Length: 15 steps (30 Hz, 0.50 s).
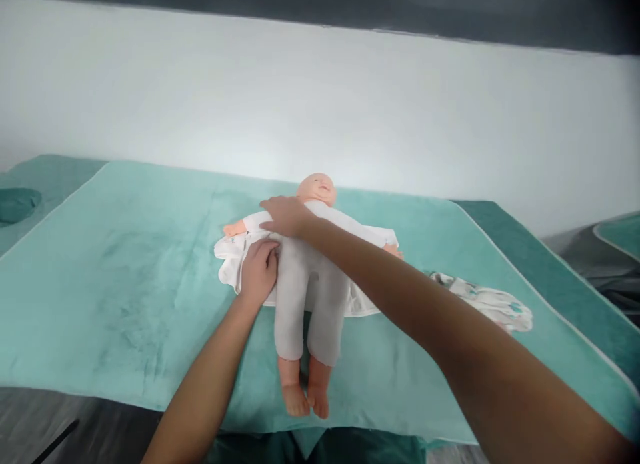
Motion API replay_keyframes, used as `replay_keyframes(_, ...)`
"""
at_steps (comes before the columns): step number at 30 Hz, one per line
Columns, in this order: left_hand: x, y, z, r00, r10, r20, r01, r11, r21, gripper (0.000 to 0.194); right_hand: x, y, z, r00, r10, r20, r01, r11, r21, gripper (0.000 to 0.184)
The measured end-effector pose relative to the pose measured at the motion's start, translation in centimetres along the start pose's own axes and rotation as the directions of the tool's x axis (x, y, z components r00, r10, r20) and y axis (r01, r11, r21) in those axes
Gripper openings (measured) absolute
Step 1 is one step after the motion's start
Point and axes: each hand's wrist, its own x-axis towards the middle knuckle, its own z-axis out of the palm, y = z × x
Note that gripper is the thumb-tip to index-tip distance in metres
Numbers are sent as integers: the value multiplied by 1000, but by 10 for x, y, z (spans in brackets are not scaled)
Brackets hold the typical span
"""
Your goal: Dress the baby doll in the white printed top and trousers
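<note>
A baby doll (313, 277) with a white cloth body lies on its back, head at the far side and bare feet towards me. Beneath its torso and arms a white baby garment (230, 267) is spread out. My left hand (259, 271) is at the doll's side, by the hip, with fingers curled at the garment's edge; their tips are partly hidden. Reaching across the doll's body, my right hand (286, 216) rests over its chest and upper arm, thumb and fingers apart. The right forearm covers part of the doll's torso.
A teal padded sheet (150, 284) covers the work surface, with a white wall (300, 104) behind it. To the right lies a crumpled white patterned cloth (493, 304), partly behind my right forearm. A dark green rounded item (19, 205) sits at the far left.
</note>
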Motion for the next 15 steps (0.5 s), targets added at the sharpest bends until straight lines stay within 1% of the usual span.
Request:
replay_keyframes(2,-1,-4,-9,997,56,-61,-51,995,81,28,16,-14,10,995,-40,95,48,995,-86,37)
replay_keyframes(4,0,-8,-25,991,65,-120,-43,984,173,32,23,-18,15,993,-29,114,42,992,-118,34)
replay_keyframes(5,1,-10,-33,990,44,-133,-13,974,226,34,23,-16,15,995,-14,101,24,995,-102,34)
replay_keyframes(6,3,-13,-42,992,7,-125,29,958,286,35,21,-13,14,997,5,74,0,998,-66,35)
replay_keyframes(8,8,-19,-59,994,-97,-52,110,906,408,35,12,-5,8,998,65,-9,-64,997,50,36)
replay_keyframes(10,15,-26,-72,981,-195,25,157,852,499,40,1,2,4,986,132,-98,-112,977,182,37)
replay_keyframes(11,20,-30,-77,973,-227,43,172,836,521,39,-4,5,3,979,153,-132,-119,965,232,37)
replay_keyframes(13,31,-41,-84,964,-265,30,213,834,508,31,-11,5,4,970,168,-176,-114,954,278,37)
replay_keyframes(15,43,-56,-91,949,-314,-14,292,864,409,26,-13,3,9,967,166,-195,-109,956,273,39)
